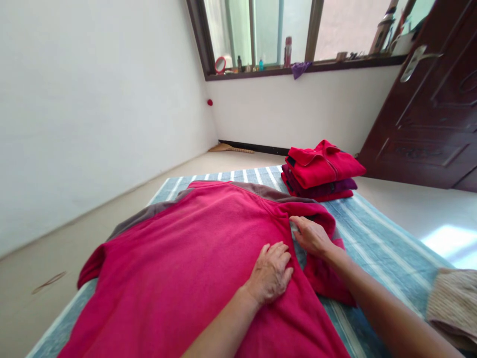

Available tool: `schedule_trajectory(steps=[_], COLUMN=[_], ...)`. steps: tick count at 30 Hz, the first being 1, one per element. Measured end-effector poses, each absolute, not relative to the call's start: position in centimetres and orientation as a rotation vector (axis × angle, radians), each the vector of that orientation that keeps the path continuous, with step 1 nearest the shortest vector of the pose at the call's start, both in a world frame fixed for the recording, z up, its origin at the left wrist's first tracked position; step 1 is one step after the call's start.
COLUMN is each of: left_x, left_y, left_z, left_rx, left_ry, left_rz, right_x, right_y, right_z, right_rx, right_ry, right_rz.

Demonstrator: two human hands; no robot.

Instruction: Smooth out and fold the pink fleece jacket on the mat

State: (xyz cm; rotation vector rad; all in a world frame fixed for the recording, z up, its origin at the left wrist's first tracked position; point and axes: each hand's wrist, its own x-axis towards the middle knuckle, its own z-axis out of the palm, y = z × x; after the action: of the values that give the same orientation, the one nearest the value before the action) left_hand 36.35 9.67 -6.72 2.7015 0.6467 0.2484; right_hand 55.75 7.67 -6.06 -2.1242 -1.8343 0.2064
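White walls (93,99) took up most of the room, meeting in a corner above a pale floor (22,303), with a bright patch of light at the right. A brown-framed window (263,30) ran across the far wall, and a dark red-brown panelled door (421,127) stood to the right. In front lay a raised surface (376,238) covered in blue cloth with white stripes; whether it was a bed or a table could not be told. The pink garment (179,248) was spread over the near and middle part of it, its grey-and-pink left-side sleeve reaching past the edge. A stack of folded red and purple clothes (322,169) sat at the far right corner, and a beige cloth (452,303) at the near right.

The hands were apart: the left hand (272,273) lay flat on the garment, while the right hand (311,236) was at the right sleeve, fingers bent; whether they gripped fabric could not be told.

A broom (225,147) lay by the far wall. On the windowsill (276,73) were a reddish bottle (287,51), a purple cloth (300,69) hanging over the edge, and a round red-rimmed mirror (220,65).
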Motion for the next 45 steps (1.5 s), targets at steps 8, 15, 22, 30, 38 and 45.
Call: schedule_trajectory(steps=[8, 15, 22, 30, 38, 45], left_x=[36.4, 36.3, 38.1, 43.3, 44.8, 43.5], left_y=[9.6, 9.6, 11.4, 14.1, 14.5, 13.8], left_z=[-6.4, -6.6, -4.5, -2.9, -2.2, -4.3], left_rx=[2.694, 2.685, 2.839, 2.957, 3.019, 2.99], left_ry=[0.661, 0.659, 0.607, 0.575, 0.485, 0.694], left_rz=[0.282, 0.258, 0.004, -0.207, -0.234, -0.05], right_x=[58.0, 58.3, 50.8, 49.6, 49.0, 49.3], right_y=[3.2, 1.7, -3.2, -5.0, -6.9, -8.8], right_z=[-4.0, -1.5, -3.6, -4.5, -6.3, -7.5], right_rx=[-2.265, -2.462, -2.254, -2.342, -2.225, -2.341], right_ry=[-2.237, -2.045, -1.647, -1.418, -1.276, -1.441], right_rz=[0.169, 0.173, 0.773, 0.82, 0.906, 0.808])
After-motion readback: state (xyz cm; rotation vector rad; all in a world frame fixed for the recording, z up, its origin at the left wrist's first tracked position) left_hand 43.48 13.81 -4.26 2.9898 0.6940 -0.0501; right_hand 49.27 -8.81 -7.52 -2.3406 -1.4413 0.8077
